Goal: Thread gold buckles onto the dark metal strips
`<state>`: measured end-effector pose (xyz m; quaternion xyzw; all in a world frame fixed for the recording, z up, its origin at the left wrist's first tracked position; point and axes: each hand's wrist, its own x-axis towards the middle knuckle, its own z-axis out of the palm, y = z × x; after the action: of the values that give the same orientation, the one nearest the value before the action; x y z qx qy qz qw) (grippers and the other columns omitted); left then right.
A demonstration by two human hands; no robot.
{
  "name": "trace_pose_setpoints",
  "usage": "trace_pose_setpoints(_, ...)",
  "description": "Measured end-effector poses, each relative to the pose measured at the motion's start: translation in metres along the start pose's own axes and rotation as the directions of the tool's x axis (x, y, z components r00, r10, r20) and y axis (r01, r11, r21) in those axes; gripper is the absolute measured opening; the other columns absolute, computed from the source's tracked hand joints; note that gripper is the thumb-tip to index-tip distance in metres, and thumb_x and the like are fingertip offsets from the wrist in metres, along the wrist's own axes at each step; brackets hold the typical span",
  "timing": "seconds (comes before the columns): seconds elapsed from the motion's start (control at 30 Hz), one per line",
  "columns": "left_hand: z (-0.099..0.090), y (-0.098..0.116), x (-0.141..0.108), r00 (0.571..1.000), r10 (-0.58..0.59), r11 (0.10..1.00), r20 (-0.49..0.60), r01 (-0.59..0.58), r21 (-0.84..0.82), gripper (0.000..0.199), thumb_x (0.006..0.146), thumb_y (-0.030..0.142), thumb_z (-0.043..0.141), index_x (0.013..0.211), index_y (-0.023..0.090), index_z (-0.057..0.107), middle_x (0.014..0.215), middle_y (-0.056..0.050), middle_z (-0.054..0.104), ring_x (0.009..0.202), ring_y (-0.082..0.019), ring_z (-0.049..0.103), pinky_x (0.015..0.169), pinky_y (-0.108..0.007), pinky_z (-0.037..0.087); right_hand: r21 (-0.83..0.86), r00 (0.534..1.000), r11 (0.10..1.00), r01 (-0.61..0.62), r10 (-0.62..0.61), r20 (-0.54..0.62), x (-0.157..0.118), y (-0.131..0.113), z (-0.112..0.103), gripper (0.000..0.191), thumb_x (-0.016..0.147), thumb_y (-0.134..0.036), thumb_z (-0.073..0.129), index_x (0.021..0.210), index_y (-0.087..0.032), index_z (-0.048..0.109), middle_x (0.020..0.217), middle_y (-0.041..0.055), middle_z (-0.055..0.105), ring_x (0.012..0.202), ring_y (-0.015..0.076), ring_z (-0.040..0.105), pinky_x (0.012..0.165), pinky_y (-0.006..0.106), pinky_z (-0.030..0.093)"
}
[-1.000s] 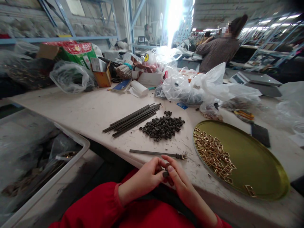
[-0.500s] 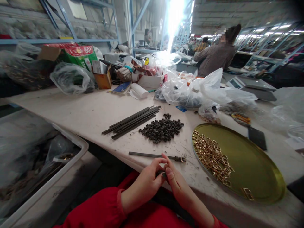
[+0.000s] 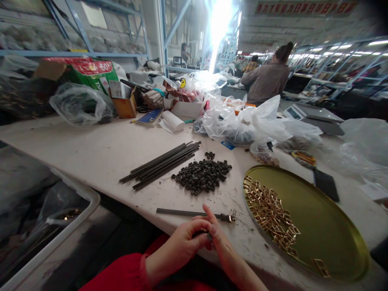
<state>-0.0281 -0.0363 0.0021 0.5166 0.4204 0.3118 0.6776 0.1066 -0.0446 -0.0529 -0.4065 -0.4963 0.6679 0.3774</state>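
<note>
My left hand point(image 3: 184, 242) and my right hand point(image 3: 222, 246) meet at the table's front edge, fingertips together. Between them a small dark piece point(image 3: 209, 237) pokes out, mostly hidden by the fingers. My left hand is closed around it; my right thumb and fingers press against it, with the index finger extended upward. Just beyond lies a dark strap point(image 3: 182, 211) with a gold buckle point(image 3: 231, 218) at its right end. Behind that are a heap of small dark loops point(image 3: 201, 176) and a bundle of dark straps point(image 3: 160, 163).
At right, an oval gold-coloured tray point(image 3: 327, 226) carries a pile of gold buckles point(image 3: 269, 210). Plastic bags point(image 3: 230, 119), a notebook point(image 3: 148, 117) and boxes point(image 3: 124, 105) line the back. A white bin point(image 3: 75, 226) stands low at left. Farther off, a person point(image 3: 266, 81) faces away.
The view has tilted up slightly, so the table contents sit lower in the picture. My hands stay together around the small dark piece, with fingers shifted slightly. The things on the table have not moved.
</note>
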Motion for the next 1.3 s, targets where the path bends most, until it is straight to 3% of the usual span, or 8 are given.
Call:
trace_pose_setpoints(0.17,-0.009,-0.001,0.01,0.995,-0.059,0.99,-0.078,0.068,0.121,0.015,0.078,0.03,0.054,0.079,0.016,0.059,0.071,0.001,0.055,0.067,-0.012,0.048,0.065,-0.021,0.038,-0.118,0.981,0.987,0.105,-0.123,-0.153,0.012,-0.011,-0.019,0.059,0.085,-0.058,0.034,0.131,-0.021,0.036,0.111,0.0088,0.057,0.092,0.0198,0.057,0.08,0.034,0.046)
trace_pose_setpoints(0.3,-0.02,-0.005,0.018,0.983,-0.122,0.975,-0.141,0.145,0.167,0.022,0.077,0.037,0.053,0.082,0.016,0.056,0.058,0.004,0.053,0.058,-0.011,0.043,0.059,-0.022,0.033,-0.358,0.919,0.933,0.04,-0.175,-0.353,0.024,-0.022,-0.072,0.042,0.085,-0.049,0.04,0.109,-0.017,0.051,0.09,0.0072,0.06,0.073,0.0179,0.058,0.068,0.032,0.048)
trace_pose_setpoints(0.37,-0.023,-0.01,0.022,0.98,-0.134,0.975,-0.144,0.157,0.158,0.029,0.075,0.044,0.053,0.083,0.016,0.056,0.056,0.004,0.053,0.055,-0.011,0.041,0.056,-0.022,0.03,-0.577,0.866,0.816,-0.034,-0.264,-0.425,0.033,-0.03,-0.102,0.032,0.085,-0.042,0.044,0.101,-0.016,0.053,0.083,0.0065,0.059,0.071,0.0186,0.056,0.065,0.032,0.047)
trace_pose_setpoints(0.5,-0.025,-0.014,0.027,0.977,-0.142,0.975,-0.157,0.165,0.148,0.035,0.073,0.051,0.053,0.08,0.016,0.055,0.055,0.004,0.053,0.054,-0.011,0.04,0.056,-0.022,0.03,-0.842,0.856,0.533,-0.084,-0.394,-0.335,0.066,-0.044,-0.138,0.019,0.082,-0.026,0.046,0.094,-0.016,0.056,0.091,0.0086,0.058,0.081,0.0211,0.055,0.073,0.034,0.044)
trace_pose_setpoints(0.67,-0.028,-0.014,0.027,0.975,-0.145,0.973,-0.17,0.171,0.153,0.038,0.072,0.054,0.053,0.08,0.017,0.055,0.056,0.004,0.052,0.056,-0.012,0.042,0.058,-0.023,0.031,-0.871,0.875,0.486,-0.074,-0.388,-0.291,0.114,-0.044,-0.143,0.017,0.077,-0.013,0.046,0.085,-0.017,0.06,0.088,0.009,0.059,0.08,0.0211,0.056,0.078,0.033,0.041)
trace_pose_setpoints(1.03,-0.028,-0.015,0.033,0.964,-0.209,0.956,-0.165,0.236,0.171,0.03,0.076,0.045,0.052,0.081,0.016,0.054,0.057,0.004,0.052,0.057,-0.011,0.041,0.058,-0.022,0.029,-0.737,0.912,0.676,-0.015,-0.292,-0.287,0.145,-0.025,-0.136,0.009,0.068,-0.012,0.053,0.072,-0.018,0.058,0.075,0.0029,0.058,0.075,0.0181,0.052,0.075,0.032,0.039)
trace_pose_setpoints(1.17,-0.028,-0.018,0.032,0.965,-0.197,0.958,-0.176,0.227,0.175,0.032,0.076,0.048,0.052,0.081,0.016,0.055,0.055,0.004,0.052,0.055,-0.011,0.04,0.057,-0.022,0.029,-0.572,0.91,0.82,-0.015,-0.226,-0.349,0.142,-0.027,-0.139,0.001,0.067,-0.019,0.056,0.066,-0.018,0.057,0.065,0.0004,0.056,0.068,0.0173,0.052,0.07,0.033,0.041)
trace_pose_setpoints(1.3,-0.027,-0.017,0.029,0.971,-0.164,0.961,-0.175,0.197,0.193,0.037,0.075,0.051,0.052,0.08,0.015,0.057,0.054,0.004,0.053,0.055,-0.011,0.04,0.058,-0.022,0.029,-0.305,0.931,0.952,-0.009,-0.104,-0.351,0.121,-0.034,-0.132,0.023,0.068,-0.04,0.058,0.073,-0.017,0.055,0.059,-0.0013,0.055,0.056,0.0152,0.054,0.056,0.031,0.045)
